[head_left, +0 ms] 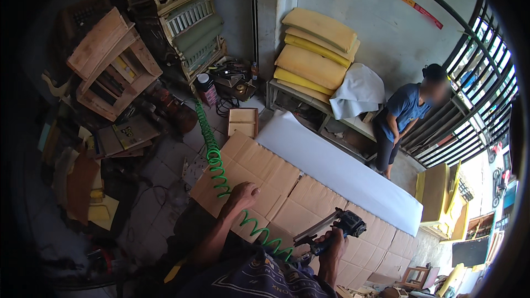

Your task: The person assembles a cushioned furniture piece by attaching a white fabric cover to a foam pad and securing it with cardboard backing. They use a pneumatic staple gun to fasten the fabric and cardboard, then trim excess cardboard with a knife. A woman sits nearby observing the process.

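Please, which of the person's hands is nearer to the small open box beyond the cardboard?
Left. The left hand is over the cardboard, below the small open box in the picture; the right hand, gripping the black tool, is farther away, lower and to the right.

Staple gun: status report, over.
Right hand gripping staple gun. Left hand curled over cardboard. Green hose coiling past left hand, possible snag.

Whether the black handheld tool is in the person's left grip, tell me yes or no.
No, the black handheld tool is in the right grip.
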